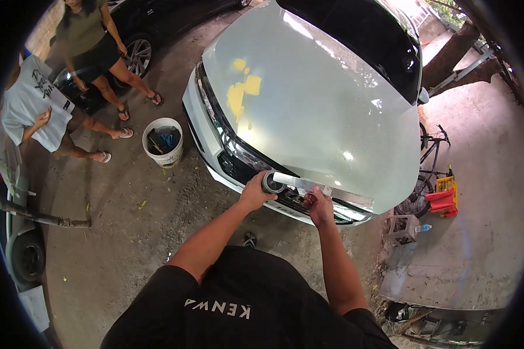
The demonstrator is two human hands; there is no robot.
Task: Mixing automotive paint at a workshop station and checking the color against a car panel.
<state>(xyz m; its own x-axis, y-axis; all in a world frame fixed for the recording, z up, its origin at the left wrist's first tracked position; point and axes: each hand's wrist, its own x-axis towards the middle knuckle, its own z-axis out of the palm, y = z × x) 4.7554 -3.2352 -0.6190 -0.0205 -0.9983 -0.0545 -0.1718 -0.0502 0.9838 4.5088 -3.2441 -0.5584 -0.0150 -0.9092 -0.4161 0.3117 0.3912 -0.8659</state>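
My left hand (254,193) is wrapped round a small round dark can (272,184) just above the front edge of a white car's hood (320,128). A pale flat blade (290,179) lies across the can's mouth, and my right hand (321,206) has its fingers closed on that tool's handle end. Yellow patches (241,93) mark the left side of the hood. The car's dark grille (236,166) runs below my hands, partly hidden by them.
Two people (93,52) (41,99) stand at the left beside a dark car (169,17). A white bucket (162,154) is on the ground near them, with another car's tyre (28,256) lower left. At right are a bicycle (425,163), red-and-yellow objects (442,200) and a stool (400,228).
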